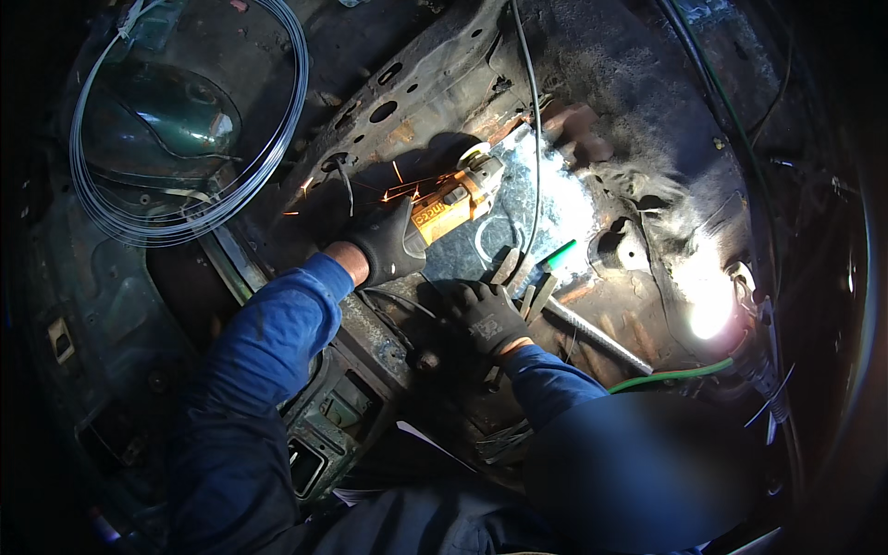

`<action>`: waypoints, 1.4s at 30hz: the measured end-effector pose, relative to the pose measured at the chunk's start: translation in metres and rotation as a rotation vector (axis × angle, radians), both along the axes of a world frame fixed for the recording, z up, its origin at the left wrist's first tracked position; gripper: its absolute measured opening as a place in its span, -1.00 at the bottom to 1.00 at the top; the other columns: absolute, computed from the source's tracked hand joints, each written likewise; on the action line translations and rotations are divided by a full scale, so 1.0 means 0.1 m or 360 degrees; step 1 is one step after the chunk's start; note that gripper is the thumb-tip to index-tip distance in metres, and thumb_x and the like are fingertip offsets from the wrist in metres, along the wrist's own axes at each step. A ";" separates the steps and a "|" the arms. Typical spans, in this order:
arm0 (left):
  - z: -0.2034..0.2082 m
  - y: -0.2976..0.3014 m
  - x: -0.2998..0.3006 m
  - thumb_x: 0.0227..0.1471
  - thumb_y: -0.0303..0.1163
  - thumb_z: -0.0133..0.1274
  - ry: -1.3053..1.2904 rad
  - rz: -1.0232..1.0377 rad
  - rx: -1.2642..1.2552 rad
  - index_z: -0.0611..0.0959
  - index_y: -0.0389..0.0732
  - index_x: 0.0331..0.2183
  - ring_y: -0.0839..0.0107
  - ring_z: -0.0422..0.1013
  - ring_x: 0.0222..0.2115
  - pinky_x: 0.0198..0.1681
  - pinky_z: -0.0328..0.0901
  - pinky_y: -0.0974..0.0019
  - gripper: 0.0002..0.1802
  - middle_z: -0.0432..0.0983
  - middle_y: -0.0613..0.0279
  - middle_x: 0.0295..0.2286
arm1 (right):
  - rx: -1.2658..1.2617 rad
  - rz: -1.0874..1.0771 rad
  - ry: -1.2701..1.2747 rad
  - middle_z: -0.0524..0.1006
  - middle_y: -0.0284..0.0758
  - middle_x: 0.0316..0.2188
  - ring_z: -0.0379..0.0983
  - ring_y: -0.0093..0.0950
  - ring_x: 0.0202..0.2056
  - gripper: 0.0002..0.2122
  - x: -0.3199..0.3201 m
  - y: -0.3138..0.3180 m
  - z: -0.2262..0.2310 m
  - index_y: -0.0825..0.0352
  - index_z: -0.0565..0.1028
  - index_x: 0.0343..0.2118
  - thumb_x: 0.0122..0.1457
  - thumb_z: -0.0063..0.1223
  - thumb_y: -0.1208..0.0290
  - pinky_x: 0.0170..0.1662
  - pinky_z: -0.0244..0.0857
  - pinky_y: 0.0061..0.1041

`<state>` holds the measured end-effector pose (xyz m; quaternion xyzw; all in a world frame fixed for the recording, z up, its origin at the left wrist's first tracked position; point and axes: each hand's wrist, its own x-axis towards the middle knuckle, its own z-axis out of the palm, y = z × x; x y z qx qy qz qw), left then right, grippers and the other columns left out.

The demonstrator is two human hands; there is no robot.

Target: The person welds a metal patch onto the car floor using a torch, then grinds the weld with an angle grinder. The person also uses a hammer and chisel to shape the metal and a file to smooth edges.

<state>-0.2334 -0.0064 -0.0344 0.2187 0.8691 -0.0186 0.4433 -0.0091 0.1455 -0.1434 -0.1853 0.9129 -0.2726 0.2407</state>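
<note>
My left hand (388,245), in a dark glove, is closed round the body of an orange angle grinder (447,215). Its disc (474,154) meets the far edge of a shiny metal sheet (458,254), and orange sparks fly off to the left. On the near side of the sheet lies my right hand (492,319), gloved too, fingers spread and palm down. Several flat metal strips (507,266) lie by its fingertips. Just beyond them is a green cylinder (560,255), like a marker. A ribbed metal rod (601,338) lies to the right of that hand.
A lit lamp (712,310) glares at the right, with a green hose (671,376) near it. A grey cable (535,120) hangs across the sheet. At the upper left is a large coil of wire (294,120). Rusty body panels (407,88) with holes surround the work.
</note>
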 end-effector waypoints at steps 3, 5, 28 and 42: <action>-0.06 -0.03 -0.01 -0.01 0.01 0.29 -0.0002 -0.0011 0.0053 0.17 -0.38 0.38 -0.18 0.31 0.25 0.31 0.24 -0.01 0.12 0.30 -0.43 0.22 | -0.0016 -0.0003 -0.0029 0.43 -0.18 0.20 0.35 -0.19 0.19 -0.62 -0.02 0.01 0.05 0.09 0.54 0.15 0.43 -0.16 0.08 0.18 0.25 -0.12; -0.10 -0.04 -0.03 -0.01 0.00 0.29 -0.0039 0.0012 0.0103 0.17 -0.38 0.37 -0.18 0.31 0.25 0.31 0.24 -0.01 0.12 0.31 -0.42 0.22 | -0.0033 -0.0031 -0.0004 0.44 -0.18 0.19 0.35 -0.18 0.19 -0.62 -0.01 0.01 0.04 0.11 0.54 0.15 0.43 -0.16 0.07 0.19 0.25 -0.11; -0.09 -0.02 -0.03 0.01 -0.01 0.28 -0.0087 0.0045 0.0045 0.10 -0.40 0.39 -0.19 0.34 0.22 0.29 0.27 -0.01 0.15 0.31 -0.43 0.21 | -0.0039 -0.0034 0.0018 0.43 -0.17 0.22 0.35 -0.18 0.19 -0.63 -0.01 0.00 0.05 0.12 0.53 0.16 0.37 -0.09 0.18 0.17 0.25 -0.11; -0.02 0.06 -0.03 0.01 -0.01 0.29 -0.0017 0.0025 0.0121 0.14 -0.41 0.38 -0.20 0.36 0.20 0.29 0.27 0.00 0.13 0.35 -0.43 0.19 | -0.0042 -0.0040 0.0030 0.43 -0.16 0.21 0.34 -0.17 0.20 -0.62 -0.01 0.01 0.05 0.11 0.54 0.14 0.42 -0.17 0.09 0.19 0.24 -0.09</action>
